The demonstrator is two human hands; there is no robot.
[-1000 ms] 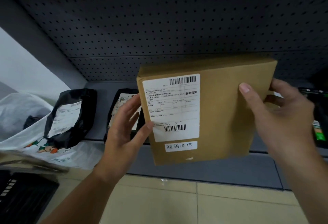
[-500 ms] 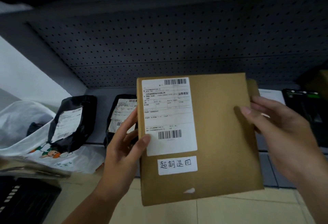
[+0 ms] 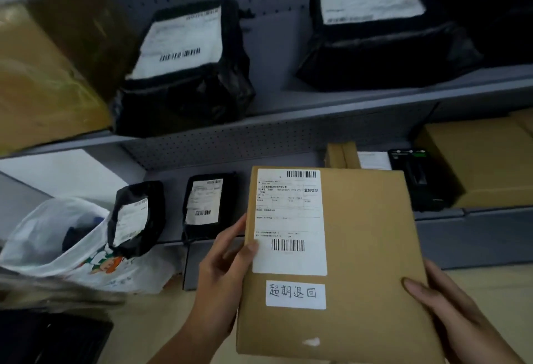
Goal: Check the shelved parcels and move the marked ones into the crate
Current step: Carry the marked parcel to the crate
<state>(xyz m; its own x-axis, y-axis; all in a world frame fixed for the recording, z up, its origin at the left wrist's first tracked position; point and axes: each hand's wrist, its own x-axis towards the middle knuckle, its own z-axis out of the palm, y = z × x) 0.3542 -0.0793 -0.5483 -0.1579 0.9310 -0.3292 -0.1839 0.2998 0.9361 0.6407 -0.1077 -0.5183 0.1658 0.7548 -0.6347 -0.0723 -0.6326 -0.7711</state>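
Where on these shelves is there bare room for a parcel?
The upper shelf is bare between the left black bag and the right black bag. The lower shelf is crowded at its right end with brown boxes and a black device.

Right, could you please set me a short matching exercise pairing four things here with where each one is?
Things:
1 flat cardboard parcel
2 handwritten sticker
3 white plastic bag
4 large brown box

Places:
A far left on the upper shelf
B held by the left hand and right hand
C lower left, beside a black parcel
D on the parcel, below the shipping label

Pairs: 1-B; 2-D; 3-C; 4-A.
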